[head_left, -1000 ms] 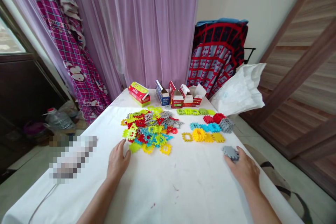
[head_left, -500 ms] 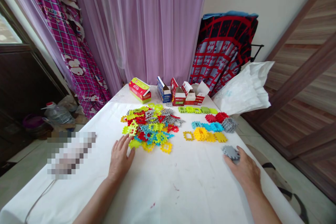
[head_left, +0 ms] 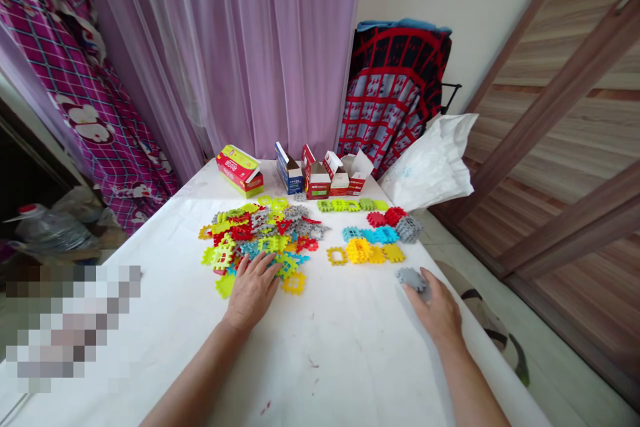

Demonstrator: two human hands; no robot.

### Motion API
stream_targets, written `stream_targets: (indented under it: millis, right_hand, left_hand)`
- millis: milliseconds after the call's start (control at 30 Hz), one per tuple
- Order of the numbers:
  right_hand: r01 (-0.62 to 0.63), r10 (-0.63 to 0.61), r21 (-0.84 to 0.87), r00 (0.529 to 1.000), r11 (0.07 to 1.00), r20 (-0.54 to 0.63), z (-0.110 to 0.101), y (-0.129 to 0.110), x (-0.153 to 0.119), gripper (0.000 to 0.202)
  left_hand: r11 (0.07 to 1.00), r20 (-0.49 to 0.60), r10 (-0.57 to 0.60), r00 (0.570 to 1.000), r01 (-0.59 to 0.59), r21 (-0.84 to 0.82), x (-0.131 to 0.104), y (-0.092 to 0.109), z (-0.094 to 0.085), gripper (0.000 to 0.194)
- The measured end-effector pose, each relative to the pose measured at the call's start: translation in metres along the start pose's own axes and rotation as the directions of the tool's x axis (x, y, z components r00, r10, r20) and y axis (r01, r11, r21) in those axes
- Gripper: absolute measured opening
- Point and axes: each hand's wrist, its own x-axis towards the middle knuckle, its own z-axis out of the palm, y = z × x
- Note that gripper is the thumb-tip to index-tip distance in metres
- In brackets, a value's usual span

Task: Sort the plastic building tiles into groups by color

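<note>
A mixed pile of flat, notched plastic building pieces (head_left: 240, 223) in green, red, grey, blue and yellow lies mid-table. My left hand (head_left: 254, 288) rests over the pile's near edge with its fingers stretched, covering some pieces. A yellow square frame piece (head_left: 294, 283) lies just right of its fingertips. On the right, my right hand (head_left: 436, 307) has thumb and fingers around grey notched pieces (head_left: 411, 278) close to the table top. Beyond that hand are sorted groups: yellow pieces (head_left: 360, 250), blue pieces (head_left: 386, 234), red pieces (head_left: 395, 215), grey pieces (head_left: 409, 229) and green pieces (head_left: 353, 205).
Along the table's far side stand a red and yellow box (head_left: 240, 170), a blue box (head_left: 289, 170) and several open red boxes (head_left: 317, 177). A white bag (head_left: 430, 163) sits at the far right corner. A blurred-out patch (head_left: 75, 333) covers something on the left.
My left hand has moved right, from the pile's left side to over its near edge. My right hand keeps the grey pieces in about the same place. The view has turned to the right.
</note>
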Motion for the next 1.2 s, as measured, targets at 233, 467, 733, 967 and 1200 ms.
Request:
stream_targets:
  millis: [233,467,733,967,1200]
  right_hand:
    - [0.007,-0.007,0.054,1.000,0.999,0.001,-0.002,0.000,0.001,0.071]
    - [-0.061,0.062,0.132,0.998,0.989,-0.005,-0.004,0.000,0.001,0.070]
    - [-0.013,0.023,0.063,0.986,0.998,-0.163,-0.003,0.005,0.001,0.065]
    - [0.347,-0.369,-0.129,0.832,0.929,-0.415,-0.011,-0.031,-0.006,0.027]
    - [0.460,-0.441,0.366,0.886,0.809,-0.140,0.010,-0.129,-0.047,0.017]
  left_hand:
    - [0.997,-0.025,-0.032,0.999,0.030,-0.069,0.003,0.003,-0.002,0.021]
    - [0.921,-0.127,-0.186,0.974,0.128,-0.369,0.019,0.010,-0.011,0.018]
    - [-0.327,0.547,-0.598,0.586,0.445,-0.834,0.040,0.049,0.004,0.048]
    - [-0.622,0.758,-0.323,0.566,0.477,-0.621,0.034,0.064,0.011,0.038]
    - [-0.645,0.793,-0.223,0.567,0.525,-0.556,0.029,0.070,0.010,0.034]
